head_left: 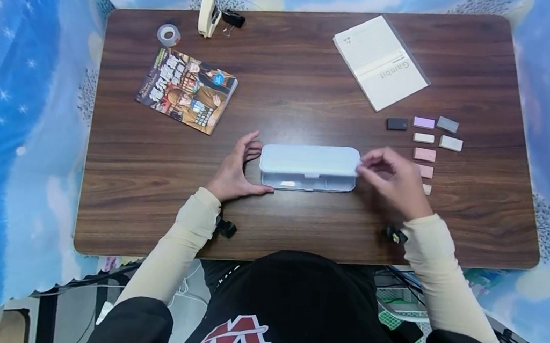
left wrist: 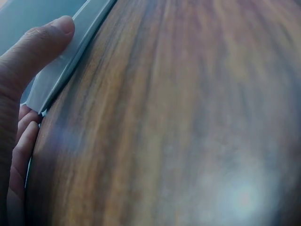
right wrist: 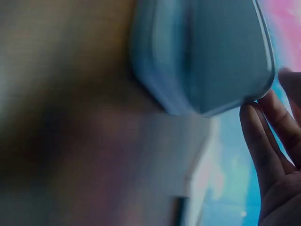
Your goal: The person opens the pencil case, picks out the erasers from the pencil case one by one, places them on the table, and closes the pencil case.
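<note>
A white plastic pencil case (head_left: pixel 311 161) lies lengthwise on the table, its lid (head_left: pixel 310 158) partly raised above the translucent base (head_left: pixel 298 182). At the case's left end my left hand (head_left: pixel 236 171) holds it: the thumb (left wrist: pixel 49 40) lies along the front wall, the fingers (left wrist: pixel 23 141) at the end. My right hand (head_left: pixel 393 178) pinches the lid's right corner between thumb and fingertips. From the right wrist, a gap shows between the lid (right wrist: pixel 230 52) and base (right wrist: pixel 162 61). The inside of the case is mostly hidden under the lid.
Several erasers (head_left: pixel 424 154) lie right of the case, some partly behind my right hand. A notebook (head_left: pixel 380 64) is at the back right. On the left are a comic book (head_left: pixel 189 89), tape roll (head_left: pixel 169 35), stapler (head_left: pixel 209 15) and binder clip (head_left: pixel 233 18).
</note>
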